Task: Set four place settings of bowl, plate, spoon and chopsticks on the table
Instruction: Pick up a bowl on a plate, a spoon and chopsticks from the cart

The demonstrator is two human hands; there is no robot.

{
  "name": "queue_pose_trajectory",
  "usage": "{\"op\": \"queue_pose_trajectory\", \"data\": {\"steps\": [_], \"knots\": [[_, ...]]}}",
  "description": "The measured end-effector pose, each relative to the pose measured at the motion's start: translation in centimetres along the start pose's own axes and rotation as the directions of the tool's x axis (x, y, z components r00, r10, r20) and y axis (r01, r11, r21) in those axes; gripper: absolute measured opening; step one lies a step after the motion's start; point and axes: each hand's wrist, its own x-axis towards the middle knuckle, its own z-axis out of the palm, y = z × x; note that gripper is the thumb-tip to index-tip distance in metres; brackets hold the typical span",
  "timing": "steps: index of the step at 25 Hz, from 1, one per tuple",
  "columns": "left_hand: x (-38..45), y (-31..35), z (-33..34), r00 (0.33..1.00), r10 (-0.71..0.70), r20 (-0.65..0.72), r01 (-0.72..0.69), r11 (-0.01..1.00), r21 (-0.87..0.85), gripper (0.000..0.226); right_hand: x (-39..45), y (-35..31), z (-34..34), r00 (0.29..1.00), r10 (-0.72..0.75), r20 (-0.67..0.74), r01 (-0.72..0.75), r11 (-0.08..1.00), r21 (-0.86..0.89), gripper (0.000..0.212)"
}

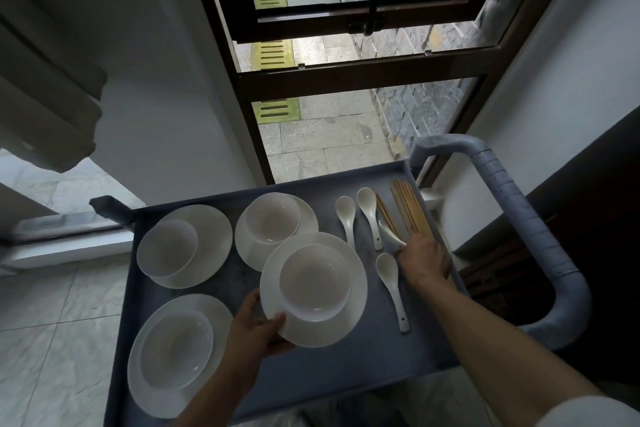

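With the left hand [258,324] gripping only the near rim of a plate [349,308] carrying a loose bowl [313,282] above the cart tray [346,364], any tilt may slide the bowl off (nothing steadies it), while the right hand [424,262] closes on the chopsticks [407,210] and one spoon [389,234].

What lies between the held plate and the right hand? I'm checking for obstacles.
In the head view, one white spoon lies on the cart tray between the held plate and the right hand.

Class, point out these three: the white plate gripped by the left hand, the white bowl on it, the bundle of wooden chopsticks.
white plate [349,319], head view, bare rim
white bowl [313,282], head view, inside
wooden chopsticks [408,208], head view, mid-bundle
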Motion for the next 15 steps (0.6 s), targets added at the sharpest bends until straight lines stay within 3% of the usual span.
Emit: {"op": "queue_pose_trajectory", "data": {"steps": [6, 15], "knots": [[-0.6, 0.3, -1.4, 1.000, 0.010, -0.005, -0.010, 1.000, 0.004, 0.056, 1.5, -0.3, -0.5, 0.991, -0.080, 0.111, 0.091, 0.991, -0.101, 0.019], [-0.5, 1.0, -2.7, 0.999, 0.017, 0.037, -0.017, 1.000, -0.017, 0.060, 0.7, 0.1, -2.4, 0.999, -0.024, 0.045, 0.024, 1.000, 0.019, 0.037]]}}
